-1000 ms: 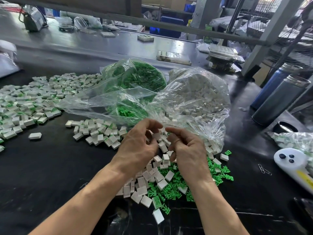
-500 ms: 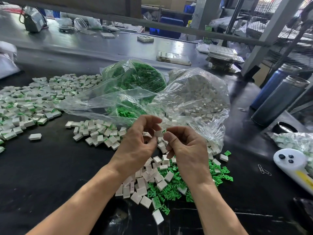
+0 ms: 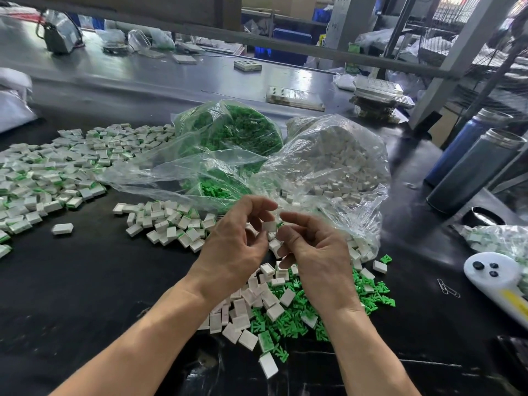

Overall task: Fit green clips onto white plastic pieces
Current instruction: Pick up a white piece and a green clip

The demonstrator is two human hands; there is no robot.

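Head view, landmark: the white piece (image 3: 268, 226) you hold up between your two hands, above the loose heap on the counter (image 3: 85, 295).
Left hand (image 3: 231, 247): just left of the white piece, fingers curled, thumb and fingertips pinching its left side.
Right hand (image 3: 317, 252): just right of the white piece, fingers curled in toward it; a speck of green shows at their tips, so you probably pinch a green clip (image 3: 279, 224) there, though it is too small to be sure.
Key relation: the clip lies touching the white piece's right edge, so the push runs right to left; your right hand drives, your left braces. The piece's long axis I cannot tell.
Supply: loose green clips (image 3: 300, 307) and white pieces (image 3: 245, 310) lie below the held piece, near your wrists.
Finished pile (image 3: 43, 178): far left of the held piece.
Bags (image 3: 328, 167): just behind it.
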